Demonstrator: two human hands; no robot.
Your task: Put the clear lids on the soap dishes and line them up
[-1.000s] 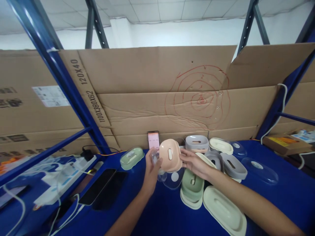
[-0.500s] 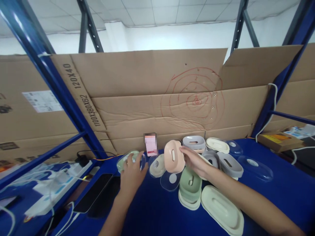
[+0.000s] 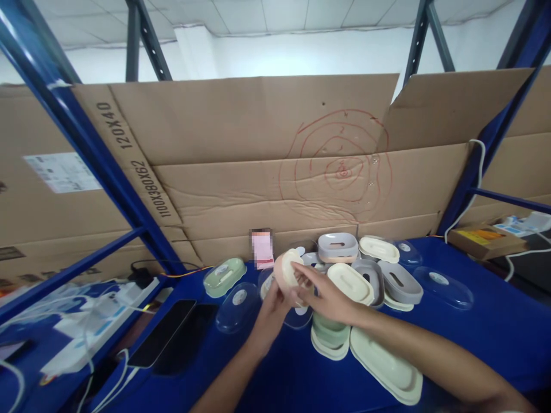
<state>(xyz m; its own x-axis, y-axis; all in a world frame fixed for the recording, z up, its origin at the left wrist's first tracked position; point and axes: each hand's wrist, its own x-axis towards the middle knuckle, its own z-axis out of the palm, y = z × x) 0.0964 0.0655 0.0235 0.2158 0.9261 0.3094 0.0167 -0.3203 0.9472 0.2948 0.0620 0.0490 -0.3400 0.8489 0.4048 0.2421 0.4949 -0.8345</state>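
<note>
A pink oval plastic box [image 3: 280, 274] is held up in front of me, turned so that a cream part on it faces right. My left hand [image 3: 274, 310] grips it from below, fingers closed around its lower side. Against the cream side, my right hand [image 3: 329, 293] has its fingers bent and touching; the hands partly hide the box. A clear lid [image 3: 236, 308] lies left of my left hand, with a green plastic box [image 3: 224, 276] behind it. Under my right wrist are a green piece [image 3: 331, 332] on a cream base and a cream tray [image 3: 350, 282].
Grey slotted boxes [image 3: 338, 248] and another grey piece [image 3: 401, 284] stand at the back right. A clear lid [image 3: 443, 287] lies farther right. A long cream tray [image 3: 390, 367] is near my right forearm. A phone [image 3: 163, 332] and white cables are at left; cardboard [image 3: 241, 126] walls the back.
My left hand has left the green box and moved right onto the pink box. The pink box has moved left and turned, showing its cream side. A clear lid now lies before the green box.
</note>
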